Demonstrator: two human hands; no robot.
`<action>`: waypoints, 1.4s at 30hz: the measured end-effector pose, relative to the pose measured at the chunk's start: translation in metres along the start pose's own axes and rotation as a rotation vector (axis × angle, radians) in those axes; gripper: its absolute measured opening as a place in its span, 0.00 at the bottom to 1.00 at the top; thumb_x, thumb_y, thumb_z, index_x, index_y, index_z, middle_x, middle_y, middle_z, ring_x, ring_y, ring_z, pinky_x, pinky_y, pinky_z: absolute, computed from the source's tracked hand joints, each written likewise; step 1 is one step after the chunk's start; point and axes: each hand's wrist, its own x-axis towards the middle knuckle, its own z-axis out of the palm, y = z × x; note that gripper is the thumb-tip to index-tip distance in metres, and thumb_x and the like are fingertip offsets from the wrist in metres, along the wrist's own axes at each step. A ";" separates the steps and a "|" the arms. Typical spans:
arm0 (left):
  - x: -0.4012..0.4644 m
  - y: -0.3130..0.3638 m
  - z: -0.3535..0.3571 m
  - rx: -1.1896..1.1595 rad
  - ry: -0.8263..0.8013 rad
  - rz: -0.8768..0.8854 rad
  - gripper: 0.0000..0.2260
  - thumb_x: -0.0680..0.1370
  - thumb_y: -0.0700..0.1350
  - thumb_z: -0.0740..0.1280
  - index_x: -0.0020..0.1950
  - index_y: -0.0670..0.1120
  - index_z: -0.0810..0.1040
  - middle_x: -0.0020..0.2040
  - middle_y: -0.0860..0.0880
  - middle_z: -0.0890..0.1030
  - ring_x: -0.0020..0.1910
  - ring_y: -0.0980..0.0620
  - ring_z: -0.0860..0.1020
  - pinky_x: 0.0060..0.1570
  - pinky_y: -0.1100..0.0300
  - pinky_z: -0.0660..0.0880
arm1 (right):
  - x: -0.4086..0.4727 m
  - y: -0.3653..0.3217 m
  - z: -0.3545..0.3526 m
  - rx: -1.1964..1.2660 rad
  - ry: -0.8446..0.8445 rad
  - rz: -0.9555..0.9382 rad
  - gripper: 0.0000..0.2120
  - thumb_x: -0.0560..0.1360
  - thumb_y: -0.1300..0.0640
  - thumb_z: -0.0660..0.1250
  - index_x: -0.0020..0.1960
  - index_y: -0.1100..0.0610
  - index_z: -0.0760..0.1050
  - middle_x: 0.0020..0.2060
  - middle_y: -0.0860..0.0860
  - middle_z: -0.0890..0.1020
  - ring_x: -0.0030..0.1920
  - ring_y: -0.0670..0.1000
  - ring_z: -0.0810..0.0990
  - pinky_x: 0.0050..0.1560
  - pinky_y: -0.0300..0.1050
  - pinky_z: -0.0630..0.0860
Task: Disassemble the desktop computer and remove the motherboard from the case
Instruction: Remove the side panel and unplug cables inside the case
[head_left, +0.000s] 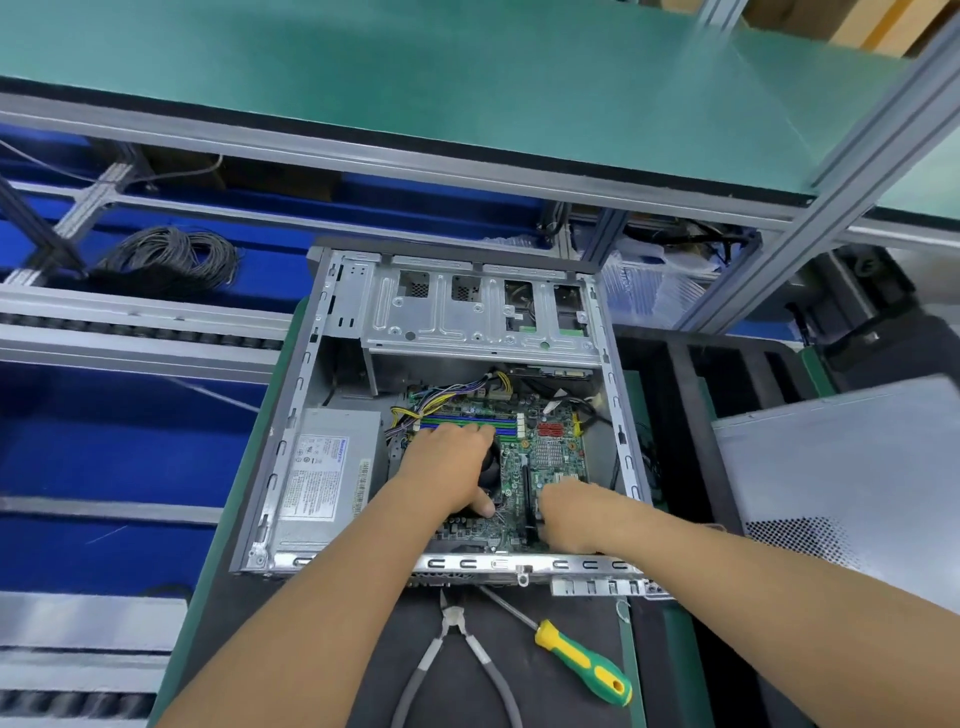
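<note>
An open desktop case (291, 415) lies flat on the bench with its side panel off. The green motherboard (556, 447) sits inside on the right, the grey power supply (322, 478) on the left. My left hand (447, 467) lies over the black CPU fan (491, 467), fingers and thumb curled around it. My right hand (571, 514) reaches down at the board's near edge beside a black slot, its fingers curled; what they hold is hidden. Yellow, black and purple cables (452, 395) run across the top of the board.
Side cutters (457, 639) and a green-and-yellow screwdriver (582, 665) lie on the black mat in front of the case. The removed perforated side panel (841, 488) rests at right. A coil of grey wire (171, 260) sits at back left. A green shelf (415, 78) overhangs.
</note>
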 end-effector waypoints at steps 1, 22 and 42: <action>0.000 0.000 -0.001 0.003 -0.004 -0.001 0.36 0.66 0.59 0.77 0.66 0.47 0.66 0.64 0.48 0.75 0.63 0.43 0.73 0.59 0.47 0.70 | 0.000 0.000 -0.001 -0.027 0.001 0.018 0.10 0.81 0.61 0.58 0.55 0.65 0.75 0.54 0.59 0.77 0.46 0.56 0.78 0.48 0.48 0.76; 0.000 -0.008 0.002 -0.103 -0.070 0.041 0.51 0.67 0.70 0.70 0.80 0.50 0.49 0.76 0.47 0.60 0.75 0.43 0.59 0.71 0.46 0.59 | -0.055 0.034 -0.034 -0.436 0.470 -0.228 0.22 0.76 0.68 0.59 0.62 0.48 0.76 0.34 0.48 0.68 0.50 0.55 0.64 0.53 0.54 0.60; 0.029 0.067 0.019 0.336 -0.041 0.287 0.27 0.79 0.60 0.62 0.75 0.50 0.64 0.70 0.44 0.67 0.70 0.41 0.64 0.69 0.41 0.57 | -0.026 0.015 -0.020 -0.648 0.108 -0.148 0.15 0.82 0.58 0.58 0.68 0.57 0.70 0.64 0.51 0.73 0.60 0.55 0.74 0.50 0.46 0.66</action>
